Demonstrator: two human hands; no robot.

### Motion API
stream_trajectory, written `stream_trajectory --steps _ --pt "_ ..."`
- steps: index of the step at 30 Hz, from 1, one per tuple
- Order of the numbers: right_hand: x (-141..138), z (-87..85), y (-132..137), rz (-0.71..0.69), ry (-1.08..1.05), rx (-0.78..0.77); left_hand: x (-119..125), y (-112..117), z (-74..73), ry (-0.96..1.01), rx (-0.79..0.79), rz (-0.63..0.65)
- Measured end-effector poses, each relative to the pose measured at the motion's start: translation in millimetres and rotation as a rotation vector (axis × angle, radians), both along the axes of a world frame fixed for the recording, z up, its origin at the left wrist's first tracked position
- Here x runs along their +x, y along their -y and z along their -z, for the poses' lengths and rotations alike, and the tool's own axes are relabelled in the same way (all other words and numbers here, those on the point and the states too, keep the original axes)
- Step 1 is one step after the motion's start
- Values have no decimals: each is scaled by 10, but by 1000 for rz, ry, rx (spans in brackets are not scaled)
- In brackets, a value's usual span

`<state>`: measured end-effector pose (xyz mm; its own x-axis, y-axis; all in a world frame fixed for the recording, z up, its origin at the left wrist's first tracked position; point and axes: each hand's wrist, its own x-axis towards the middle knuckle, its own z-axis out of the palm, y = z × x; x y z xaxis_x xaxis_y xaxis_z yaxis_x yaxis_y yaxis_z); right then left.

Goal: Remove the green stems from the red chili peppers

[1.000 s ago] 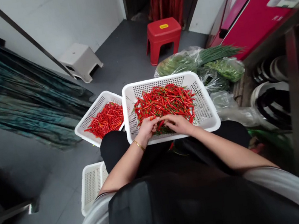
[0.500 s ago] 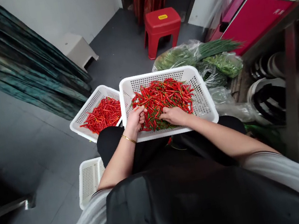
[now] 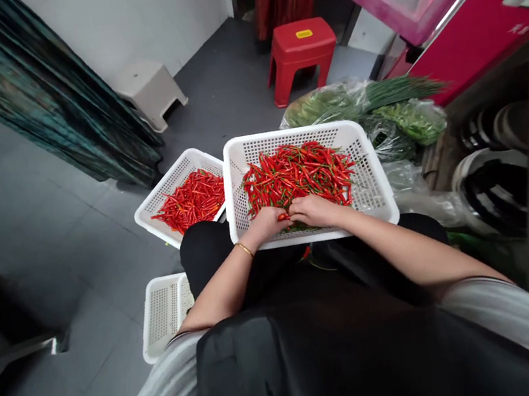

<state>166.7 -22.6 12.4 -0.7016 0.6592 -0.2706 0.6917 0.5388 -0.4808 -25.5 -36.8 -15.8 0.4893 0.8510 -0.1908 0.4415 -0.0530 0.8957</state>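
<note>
From my remote seat I look down over a black apron to both forearms reaching to 12 o'clock, where a white lap basket (image 3: 372,188) rests on the knees. My left hand (image 3: 268,221), with a thin gold bracelet (image 3: 245,250) at the wrist, is curled tight, its fingertips pinched on one end of a single chilli (image 3: 282,216). My right hand (image 3: 315,210) meets it from the 3 o'clock side, knuckles up and fingers bent in, nipping the other end of that pod, so neither hand is slack and the two nearly touch. Both sit just inside the basket's near wall, at the 6 o'clock edge of the heap of red chillies (image 3: 298,171), which fills the middle of the basket with green stems showing among the pods. Down at 8 o'clock, beside my left knee, an empty basket (image 3: 161,318) lies on the grey floor. At 10 o'clock a second basket (image 3: 167,186), touching the lap basket's left wall, holds more red pods. At 1 o'clock, just beyond the lap basket, lie clear bags of greens (image 3: 361,107). Farther out stand a red stool (image 3: 301,55) at 12 o'clock, a beige stool (image 3: 150,93) at 11 o'clock against a dark teal curtain (image 3: 48,92), and a pink cabinet (image 3: 462,16) at 2 o'clock.
</note>
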Motion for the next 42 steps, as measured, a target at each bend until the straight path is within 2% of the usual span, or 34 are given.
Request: stream_trajectory --steps 3,5,7,9,10,12,14,15,16,18,19,21,23,24,27,30,32,35,38,40,42 --pt "136 -18 93 117 -316 -412 -11 31 -132 131 -66 221" --pt "144 -24 139 219 -454 -650 -64 21 -232 203 -126 290" --pt "102 -57 149 251 -549 -786 -146 -4 -320 258 -199 309" --pt "59 -111 92 206 -586 -842 -253 -36 -383 325 -291 295" --pt "51 -136 35 163 -559 -848 -313 -54 -405 378 -331 235" --pt "54 -157 -117 77 -371 -780 -436 -92 -434 534 -372 -22" --pt "30 -120 -264 49 -40 -537 -535 -135 -452 720 -362 -349" --pt "-15 -77 -315 49 122 -361 -568 -155 -459 809 -351 -468" --pt "-89 -22 -343 44 243 -173 -587 -174 -465 885 -345 -533" --pt "-315 117 -343 -8 341 137 -590 -200 -468 984 -353 -547" --pt "-446 189 -328 -64 321 225 -580 -207 -461 1012 -366 -525" --pt "-666 309 -314 -160 315 273 -553 -214 -424 1019 -405 -481" --pt "-731 362 -358 -165 293 241 -530 -219 -349 968 -444 -464" --pt "-688 356 -402 -121 255 219 -517 -224 -300 924 -459 -467" --pt "-327 227 -554 165 2 128 -425 -241 -150 727 -473 -529" --pt "77 28 -603 470 -300 -151 -207 -233 -74 561 -396 -539" --pt "207 -65 -552 592 -449 -355 -23 -202 -75 481 -322 -444" --pt "169 -93 -418 720 -650 -535 188 -137 -92 408 -288 -281" --pt "21 -30 -284 839 -868 -660 227 -97 -88 395 -393 -217" --pt "-49 20 -203 860 -930 -711 174 -96 -90 371 -457 -212" --pt "-72 55 -137 803 -884 -699 101 -105 -112 314 -435 -179"
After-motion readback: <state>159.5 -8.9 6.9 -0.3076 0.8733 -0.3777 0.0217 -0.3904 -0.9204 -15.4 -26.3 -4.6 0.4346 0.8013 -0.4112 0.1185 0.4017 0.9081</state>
